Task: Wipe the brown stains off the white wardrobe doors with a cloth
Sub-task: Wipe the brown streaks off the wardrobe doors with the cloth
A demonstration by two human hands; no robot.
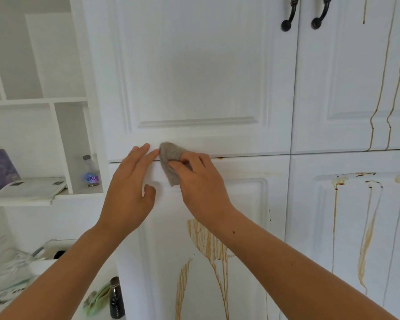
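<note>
White panelled wardrobe doors point(194, 77) fill the view. My right hand point(201, 181) presses a grey-brown cloth point(170, 158) against the seam between the upper left door and the lower left door point(245, 204). My left hand point(129, 185) lies flat on the lower door just left of the cloth, fingers extended, holding nothing. Brown stains point(206, 245) streak the lower left door below my right wrist. Long brown drip lines point(388, 88) run down the upper right door, and wider brown drips point(367, 232) mark the lower right door.
Two dark curved handles point(303, 17) hang at the top. Open white shelves point(44, 105) stand to the left, holding a small bottle point(91, 172), papers and a purple box point(0, 169). Below left are a dark bottle point(117, 299), a green cloth point(97, 299) and plastic bags.
</note>
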